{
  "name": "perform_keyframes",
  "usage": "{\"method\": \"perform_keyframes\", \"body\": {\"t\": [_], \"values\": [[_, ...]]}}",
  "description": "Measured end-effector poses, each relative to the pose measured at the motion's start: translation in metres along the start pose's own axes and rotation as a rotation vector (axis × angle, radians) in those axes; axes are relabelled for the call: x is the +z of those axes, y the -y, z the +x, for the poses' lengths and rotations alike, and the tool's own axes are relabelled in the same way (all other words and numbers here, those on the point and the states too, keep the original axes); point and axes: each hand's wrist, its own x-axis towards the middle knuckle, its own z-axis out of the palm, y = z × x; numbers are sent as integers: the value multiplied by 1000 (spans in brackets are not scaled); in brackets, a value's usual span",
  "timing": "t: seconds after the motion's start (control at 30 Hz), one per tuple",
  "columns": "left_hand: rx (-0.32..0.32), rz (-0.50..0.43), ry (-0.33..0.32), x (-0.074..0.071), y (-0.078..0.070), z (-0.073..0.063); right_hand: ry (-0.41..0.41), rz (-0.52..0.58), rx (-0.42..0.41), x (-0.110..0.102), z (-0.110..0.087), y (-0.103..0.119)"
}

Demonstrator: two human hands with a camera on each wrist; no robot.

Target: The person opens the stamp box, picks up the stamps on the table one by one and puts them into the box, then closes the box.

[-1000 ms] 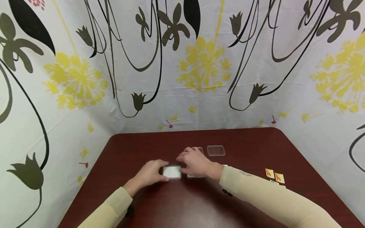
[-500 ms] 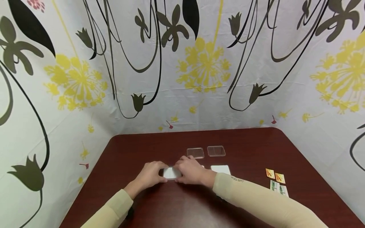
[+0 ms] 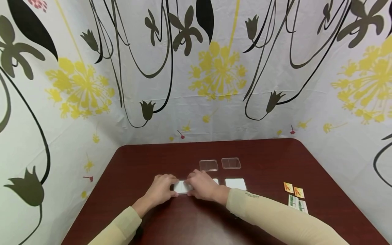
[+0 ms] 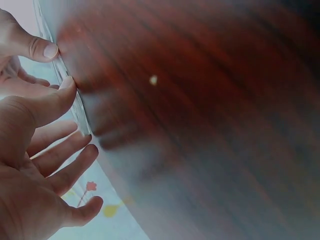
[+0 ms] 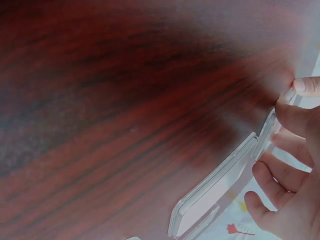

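In the head view, a small flat clear plastic case [image 3: 180, 187] with a white face lies on the dark red table between the two hands. My left hand [image 3: 157, 189] holds its left end, thumb at the near edge and fingertips at the far edge. From the other side my right hand [image 3: 202, 185] grips the right end and covers part of it. Both thumbs press along the near edge of the case [image 4: 80, 110] in the left wrist view. A second white-faced case [image 5: 215, 185] lies close beside it in the right wrist view.
Right of the hands lies another white-faced case [image 3: 235, 184]. Two clear, shallow plastic pieces [image 3: 208, 165] rest farther back in a row. Small orange cards [image 3: 288, 187] and green-and-white cards [image 3: 293, 201] lie at the right. A patterned cloth [image 3: 196, 112] hangs behind the table.
My right hand has moved left and down from over the neighbouring case onto the right end of the held case. The left hand has stayed at the left end.
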Motion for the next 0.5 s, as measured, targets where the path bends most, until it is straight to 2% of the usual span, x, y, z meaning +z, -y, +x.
{"method": "perform_keyframes", "body": {"t": [0.2, 0.4, 0.5], "values": [[4, 4, -3, -1, -2, -1, 37, 62, 11, 0, 2, 2], [0, 9, 73, -3, -2, 2, 44, 47, 15, 3, 1, 2], [-3, -19, 106, -5, -2, 4, 31, 41, 5, 5, 1, 2]]}}
